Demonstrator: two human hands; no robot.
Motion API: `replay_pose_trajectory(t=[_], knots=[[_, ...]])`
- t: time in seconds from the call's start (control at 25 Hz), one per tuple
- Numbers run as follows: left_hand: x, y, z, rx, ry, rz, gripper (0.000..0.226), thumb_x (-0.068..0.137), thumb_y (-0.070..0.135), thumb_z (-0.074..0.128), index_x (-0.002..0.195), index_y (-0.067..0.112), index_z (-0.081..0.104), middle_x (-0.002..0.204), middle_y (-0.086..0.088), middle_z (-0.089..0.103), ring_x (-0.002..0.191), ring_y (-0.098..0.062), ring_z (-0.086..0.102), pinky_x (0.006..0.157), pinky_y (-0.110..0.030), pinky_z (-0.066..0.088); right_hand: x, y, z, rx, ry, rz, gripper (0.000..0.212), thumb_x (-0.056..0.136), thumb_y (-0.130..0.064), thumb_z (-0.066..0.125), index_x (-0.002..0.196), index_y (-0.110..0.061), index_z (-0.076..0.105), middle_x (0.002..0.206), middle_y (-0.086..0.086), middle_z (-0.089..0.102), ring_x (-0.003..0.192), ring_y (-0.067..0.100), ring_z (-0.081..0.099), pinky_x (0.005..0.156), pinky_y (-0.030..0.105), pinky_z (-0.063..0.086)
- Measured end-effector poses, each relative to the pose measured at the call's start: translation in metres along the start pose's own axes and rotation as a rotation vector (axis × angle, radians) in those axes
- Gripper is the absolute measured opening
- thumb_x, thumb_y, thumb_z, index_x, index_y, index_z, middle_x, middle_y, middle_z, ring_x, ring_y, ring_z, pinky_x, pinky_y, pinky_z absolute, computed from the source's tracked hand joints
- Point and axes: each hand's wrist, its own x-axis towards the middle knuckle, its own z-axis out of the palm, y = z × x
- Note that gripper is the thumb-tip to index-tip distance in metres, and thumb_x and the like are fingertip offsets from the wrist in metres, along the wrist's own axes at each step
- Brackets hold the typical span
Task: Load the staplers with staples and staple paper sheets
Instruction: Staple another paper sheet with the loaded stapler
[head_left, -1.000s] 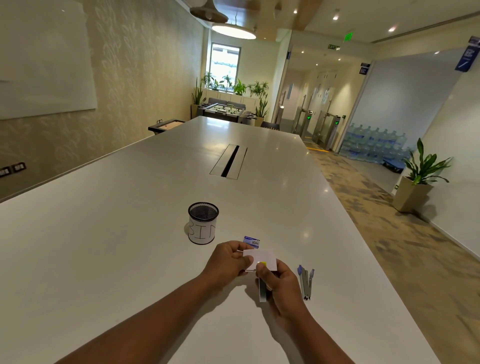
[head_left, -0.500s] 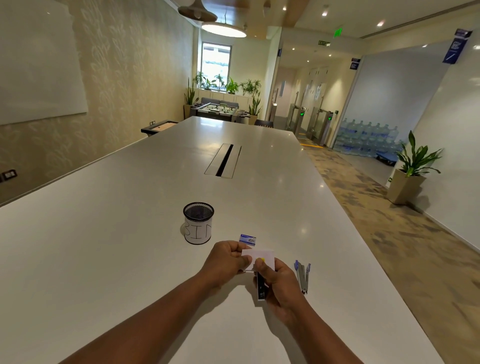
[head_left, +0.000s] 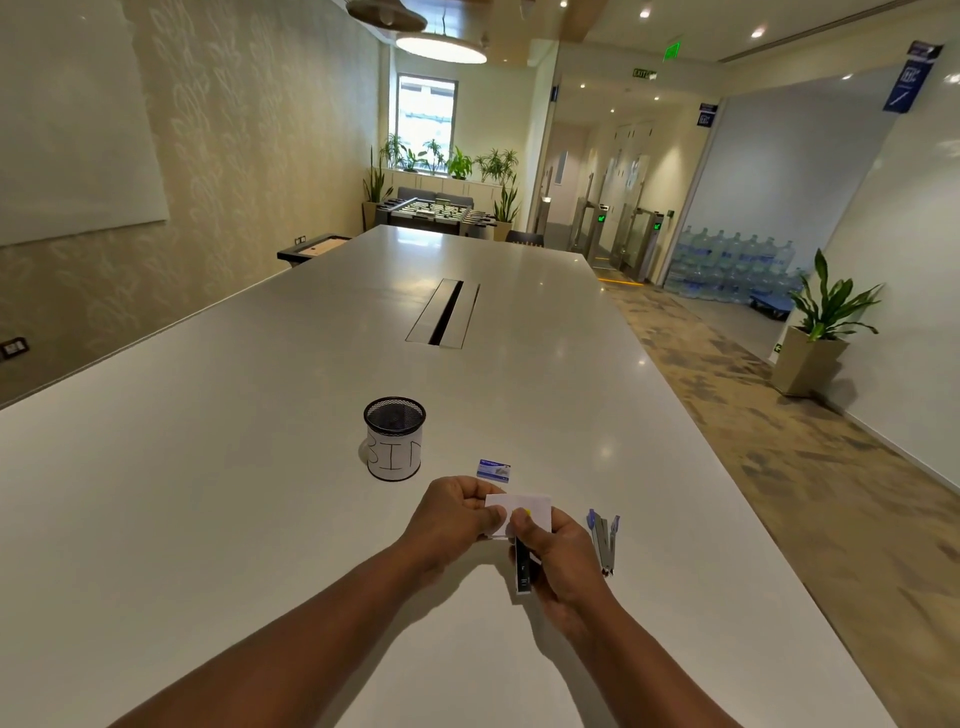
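My left hand (head_left: 453, 514) pinches the left edge of a small white paper sheet (head_left: 535, 506) just above the white table (head_left: 208, 493). My right hand (head_left: 558, 564) grips a black stapler (head_left: 522, 569) with a yellow tip, its front end over the paper's lower edge. A second stapler (head_left: 603, 540), blue and silver, lies on the table just right of my right hand. A small blue staple box (head_left: 493, 469) lies beyond the paper.
A black mesh cup (head_left: 394, 439) wrapped in paper labelled BIN stands left of the staple box. A cable slot (head_left: 444, 318) sits mid-table. The table's right edge drops to a carpeted floor with a potted plant (head_left: 818, 332).
Both hands stay together with the paper and the black stapler, almost still. My head has shifted slightly, so the scene sits a little differently in view.
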Motion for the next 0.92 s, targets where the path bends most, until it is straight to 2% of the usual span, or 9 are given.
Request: replay_pose_trajectory(t=[0.16, 0.28, 0.36, 0.48, 0.56, 0.68, 0.76, 0.84, 0.92], knots=[[0.000, -0.003, 0.001, -0.011, -0.014, -0.016, 0.018, 0.091, 0.000, 0.070, 0.100, 0.016, 0.070, 0.094, -0.004, 0.077, 0.087, -0.018, 0.073, 0.071, -0.023, 0.060, -0.004, -0.002, -0.001, 0.028, -0.006, 0.026, 0.022, 0.088, -0.018, 0.070, 0.108, -0.009, 0.071, 0.086, 0.008, 0.077, 0.076, 0.020, 0.068, 0.067, 0.030, 0.057], [0.004, -0.004, 0.001, 0.017, -0.012, -0.042, 0.017, 0.092, 0.002, 0.070, 0.105, 0.012, 0.070, 0.097, -0.004, 0.076, 0.091, -0.020, 0.073, 0.075, -0.027, 0.062, -0.003, -0.001, -0.002, -0.042, -0.014, 0.038, 0.025, 0.090, -0.025, 0.070, 0.111, -0.011, 0.072, 0.094, 0.011, 0.078, 0.079, 0.021, 0.069, 0.068, 0.031, 0.057], [0.008, -0.006, -0.001, 0.020, 0.000, -0.082, 0.017, 0.092, 0.001, 0.068, 0.104, 0.012, 0.070, 0.098, -0.004, 0.075, 0.090, -0.020, 0.073, 0.072, -0.026, 0.062, -0.001, 0.001, -0.003, -0.126, -0.021, 0.034, 0.026, 0.090, -0.030, 0.072, 0.110, -0.014, 0.072, 0.095, 0.009, 0.078, 0.080, 0.020, 0.069, 0.071, 0.031, 0.057], [0.016, -0.010, -0.007, -0.047, 0.080, -0.135, 0.017, 0.092, -0.001, 0.067, 0.101, 0.013, 0.070, 0.100, -0.009, 0.075, 0.083, -0.019, 0.071, 0.063, -0.025, 0.058, 0.003, 0.002, -0.006, -0.231, 0.008, 0.006, 0.021, 0.088, -0.027, 0.076, 0.105, -0.016, 0.073, 0.091, 0.004, 0.078, 0.079, 0.017, 0.070, 0.071, 0.029, 0.056], [0.024, -0.012, -0.013, -0.090, 0.159, -0.162, 0.017, 0.092, -0.002, 0.066, 0.101, 0.012, 0.070, 0.102, -0.011, 0.074, 0.084, -0.020, 0.069, 0.067, -0.029, 0.060, 0.009, 0.002, -0.009, -0.299, 0.084, -0.029, 0.012, 0.086, -0.018, 0.078, 0.097, -0.015, 0.073, 0.088, 0.003, 0.077, 0.081, 0.018, 0.070, 0.072, 0.028, 0.056], [0.031, -0.014, -0.017, -0.096, 0.197, -0.192, 0.017, 0.092, -0.003, 0.065, 0.102, 0.011, 0.069, 0.099, -0.009, 0.073, 0.084, -0.020, 0.067, 0.072, -0.031, 0.059, 0.021, 0.001, -0.016, -0.489, 0.271, -0.107, 0.009, 0.081, -0.010, 0.078, 0.085, -0.014, 0.071, 0.079, 0.002, 0.073, 0.073, 0.018, 0.064, 0.068, 0.029, 0.049], [0.034, -0.015, -0.017, -0.093, 0.192, -0.194, 0.020, 0.092, -0.005, 0.063, 0.106, 0.008, 0.069, 0.095, -0.008, 0.073, 0.080, -0.018, 0.067, 0.065, -0.027, 0.057, 0.030, 0.000, -0.020, -0.734, 0.356, -0.190, 0.015, 0.078, -0.018, 0.077, 0.083, -0.008, 0.067, 0.076, 0.008, 0.071, 0.069, 0.022, 0.062, 0.063, 0.030, 0.045], [0.037, -0.016, -0.017, -0.083, 0.186, -0.197, 0.020, 0.092, -0.006, 0.062, 0.106, 0.007, 0.068, 0.092, -0.006, 0.072, 0.077, -0.016, 0.066, 0.057, -0.021, 0.055, 0.040, 0.003, -0.023, -0.961, 0.395, -0.266, 0.028, 0.077, -0.028, 0.077, 0.087, -0.006, 0.062, 0.078, 0.006, 0.069, 0.075, 0.026, 0.064, 0.068, 0.035, 0.048], [0.041, -0.018, -0.016, -0.087, 0.182, -0.206, 0.021, 0.093, -0.006, 0.061, 0.107, 0.007, 0.068, 0.092, -0.005, 0.072, 0.077, -0.016, 0.066, 0.056, -0.021, 0.054, 0.047, 0.006, -0.023, -1.068, 0.422, -0.297, 0.030, 0.080, -0.036, 0.072, 0.090, -0.011, 0.060, 0.081, 0.003, 0.068, 0.079, 0.027, 0.064, 0.071, 0.037, 0.049]])
